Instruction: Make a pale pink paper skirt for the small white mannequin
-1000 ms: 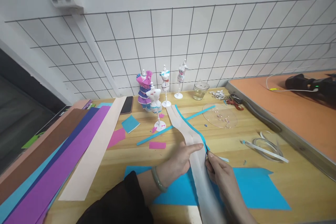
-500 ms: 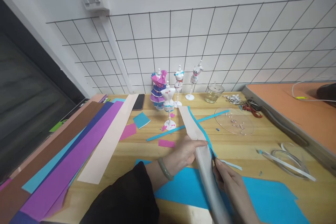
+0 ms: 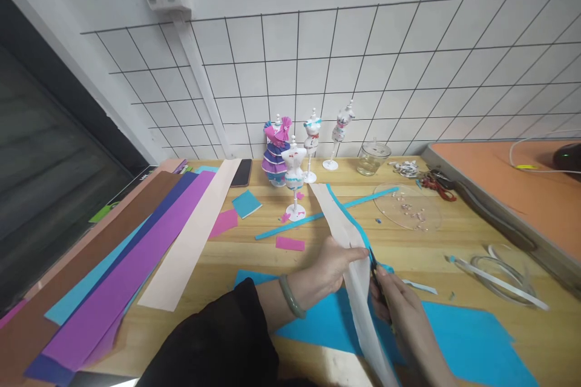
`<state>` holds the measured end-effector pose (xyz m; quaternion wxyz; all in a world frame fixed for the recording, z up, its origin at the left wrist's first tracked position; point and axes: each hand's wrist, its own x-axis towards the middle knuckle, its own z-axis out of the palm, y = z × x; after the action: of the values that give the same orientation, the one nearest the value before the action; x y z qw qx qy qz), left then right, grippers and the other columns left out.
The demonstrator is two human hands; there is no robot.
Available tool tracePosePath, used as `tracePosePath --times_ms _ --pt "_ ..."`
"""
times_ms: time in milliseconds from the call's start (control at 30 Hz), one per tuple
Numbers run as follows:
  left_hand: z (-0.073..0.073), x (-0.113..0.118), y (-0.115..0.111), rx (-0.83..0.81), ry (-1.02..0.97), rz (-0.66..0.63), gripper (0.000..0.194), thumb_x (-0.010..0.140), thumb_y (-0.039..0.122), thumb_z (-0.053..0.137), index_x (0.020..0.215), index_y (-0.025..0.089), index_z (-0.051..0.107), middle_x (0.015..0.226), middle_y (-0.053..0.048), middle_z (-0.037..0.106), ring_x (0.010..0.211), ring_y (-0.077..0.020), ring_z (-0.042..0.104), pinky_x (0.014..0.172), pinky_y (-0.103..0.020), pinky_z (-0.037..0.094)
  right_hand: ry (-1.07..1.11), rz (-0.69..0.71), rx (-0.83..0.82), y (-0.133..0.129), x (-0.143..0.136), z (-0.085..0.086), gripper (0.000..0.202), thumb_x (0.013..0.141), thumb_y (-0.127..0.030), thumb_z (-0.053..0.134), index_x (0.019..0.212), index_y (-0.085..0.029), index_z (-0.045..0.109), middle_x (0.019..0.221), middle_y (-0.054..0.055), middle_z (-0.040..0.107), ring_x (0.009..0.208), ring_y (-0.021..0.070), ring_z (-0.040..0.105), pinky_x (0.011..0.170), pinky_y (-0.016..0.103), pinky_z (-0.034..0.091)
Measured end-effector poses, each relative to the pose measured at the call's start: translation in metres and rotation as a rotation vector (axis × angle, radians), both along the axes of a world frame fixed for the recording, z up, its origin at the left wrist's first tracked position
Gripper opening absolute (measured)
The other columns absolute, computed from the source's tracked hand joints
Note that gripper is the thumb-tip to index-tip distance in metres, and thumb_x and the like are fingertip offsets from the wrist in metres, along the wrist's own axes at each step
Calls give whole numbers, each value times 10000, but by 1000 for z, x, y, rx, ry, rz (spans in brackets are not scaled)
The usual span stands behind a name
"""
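My left hand pinches a long pale strip with a bright blue edging along its right side. The thumb and finger press on the strip close to the edging. Just to the right, my right hand is closed around dark scissors, whose blades sit at the blue edging beside my left thumb. Part of the scissors' handle is hidden in the fingers. A small blue offcut shows by the blades. Beneath both hands lies a large blue sheet.
Several small dress forms stand at the back, one in a ruffled dress. Long coloured strips cover the left side. A thin blue strip, glass cup, clear plate with small beads and coiled ribbon lie further right.
The scissors and both hands have shifted slightly right. The cut edging at the blades now bends out to the right, and the near part of the pale strip has turned.
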<state>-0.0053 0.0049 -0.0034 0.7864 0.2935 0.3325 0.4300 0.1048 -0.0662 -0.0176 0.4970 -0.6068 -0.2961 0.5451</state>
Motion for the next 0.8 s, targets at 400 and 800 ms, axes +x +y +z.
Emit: tracePosePath --times_ms 400,800 --pt "-6 4 -2 -8 32 28 365 507 259 867 760 125 640 725 -44 633 658 -159 571 638 -301 437 49 -42 -2 3 1 -4 601 612 -743 728 579 -217 437 518 -81 318 435 59 231 434 245 146" --pt "-2 5 -4 -34 -12 53 413 512 230 867 863 108 686 800 -59 661 791 -200 613 794 -354 478 83 -90 -9 3 -2 -2 627 547 -735 775 568 -220 417 522 -91 287 448 51 203 441 239 122"
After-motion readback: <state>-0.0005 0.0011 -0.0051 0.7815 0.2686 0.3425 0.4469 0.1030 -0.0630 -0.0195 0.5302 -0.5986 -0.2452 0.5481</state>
